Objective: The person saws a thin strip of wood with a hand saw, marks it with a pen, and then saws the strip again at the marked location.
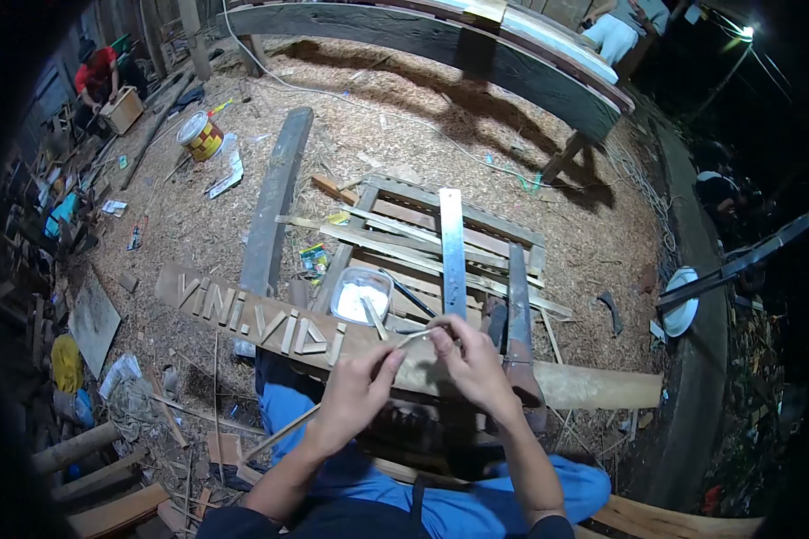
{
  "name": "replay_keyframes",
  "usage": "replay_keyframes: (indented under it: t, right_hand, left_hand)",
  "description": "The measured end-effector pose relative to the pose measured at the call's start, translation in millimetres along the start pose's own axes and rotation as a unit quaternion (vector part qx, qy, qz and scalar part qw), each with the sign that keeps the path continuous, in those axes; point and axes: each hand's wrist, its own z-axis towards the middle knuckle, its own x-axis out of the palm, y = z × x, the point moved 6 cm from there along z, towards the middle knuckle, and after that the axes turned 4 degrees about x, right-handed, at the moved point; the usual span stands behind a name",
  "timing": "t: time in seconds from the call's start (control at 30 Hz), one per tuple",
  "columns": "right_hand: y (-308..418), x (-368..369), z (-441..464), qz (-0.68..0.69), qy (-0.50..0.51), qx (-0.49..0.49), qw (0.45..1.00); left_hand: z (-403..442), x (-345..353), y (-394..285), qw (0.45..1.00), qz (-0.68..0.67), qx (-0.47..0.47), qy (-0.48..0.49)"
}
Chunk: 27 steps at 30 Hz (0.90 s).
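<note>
My left hand [360, 388] and my right hand [478, 370] meet above the long wooden board [602, 388]. Between their fingertips they pinch a small, thin wood strip [413, 338], partly covered by the fingers. Raised wooden letters [243, 314] on the board's left part read "VINI.VIDI". Just beyond my left hand stands a white tub [361, 295] of white paste, with a flat stick [374, 316] leaning at its near rim. A metal ruler [453, 247] extends away behind my right hand.
A slatted wooden frame [530, 241] bearing loose strips lies beyond the board. Left of it is a thick grey beam [279, 193]. A paint bucket [200, 136] stands farther off. A person [99, 76] handles a wooden box at upper left; another is near the long bench [395, 40].
</note>
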Motion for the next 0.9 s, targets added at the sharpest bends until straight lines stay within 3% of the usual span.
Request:
replay_keyframes:
  t: [0.07,0.13,0.17,0.3,0.53,0.8,0.9]
  right_hand:
    - [-11.5,8.8,24.3,-0.041,-0.052,-0.035,0.997]
    - [-11.3,17.4,44.2,-0.270,-0.131,-0.106,0.948]
    - [-12.6,23.6,52.3,-0.320,-0.146,-0.115,0.929]
    - [-23.5,38.2,72.8,-0.421,-0.132,-0.070,0.895]
    - [-36.6,49.1,85.9,-0.484,-0.121,-0.066,0.864]
    - [2.6,20.6,67.1,-0.381,-0.175,-0.120,0.900]
    - [18.5,0.1,50.7,-0.343,-0.178,-0.099,0.917]
  left_hand:
    - [4.3,-14.2,10.2,0.997,-0.051,0.016,-0.049]
    - [9.2,-24.7,18.5,0.999,-0.028,-0.004,-0.037]
    - [11.3,-26.8,21.2,0.999,-0.027,-0.008,-0.036]
    - [20.0,-32.3,27.2,0.998,-0.040,-0.023,-0.041]
    - [29.8,-22.8,28.0,0.996,-0.078,-0.030,-0.029]
    - [25.7,-22.1,25.1,0.998,-0.056,-0.023,-0.030]
    - [20.4,-20.3,18.2,0.997,-0.063,-0.008,-0.034]
